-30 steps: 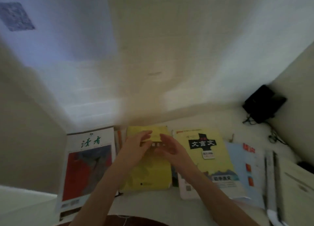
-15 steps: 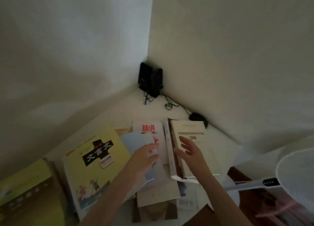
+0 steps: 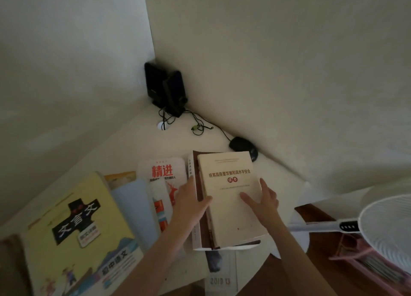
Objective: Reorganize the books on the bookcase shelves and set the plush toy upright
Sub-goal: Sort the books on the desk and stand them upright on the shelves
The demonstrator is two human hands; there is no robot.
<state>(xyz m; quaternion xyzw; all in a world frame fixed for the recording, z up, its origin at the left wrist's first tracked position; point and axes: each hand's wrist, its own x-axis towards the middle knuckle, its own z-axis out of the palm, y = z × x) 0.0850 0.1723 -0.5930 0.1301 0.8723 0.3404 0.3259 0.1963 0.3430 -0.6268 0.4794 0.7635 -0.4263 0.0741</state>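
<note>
Since half a second ago, the left hand [image 3: 189, 203] has been taken off the white book [image 3: 162, 173] with red characters and brought against the spine side of the cream book [image 3: 231, 198]. The right hand [image 3: 263, 199] has been slid outward toward that book's open edge.

The cream book is stacked on a thicker book [image 3: 191, 175], whose pale spine is seen just to its left, at the right end of a row of books laid flat on the desk [image 3: 133, 144]. A yellow book [image 3: 73, 218] is seen well to the left.

The cream book's long axis is directed away from the person, with the far end leaned slightly left, so the spine is faced by the left hand and the fore edge by the right. The book is bracketed between the two hands, and neither can be called nearer.

Left fingers are held straight along the spine edge with the thumb laid on the cover. Right fingers are spread flat on the cover. Nothing is clasped by either hand. A lift is judged to need both edges pinched first.

No bookcase shelf or plush toy is shown. Black speakers [image 3: 165, 89] and a mouse [image 3: 242, 146] are seen in the corner beyond.
</note>
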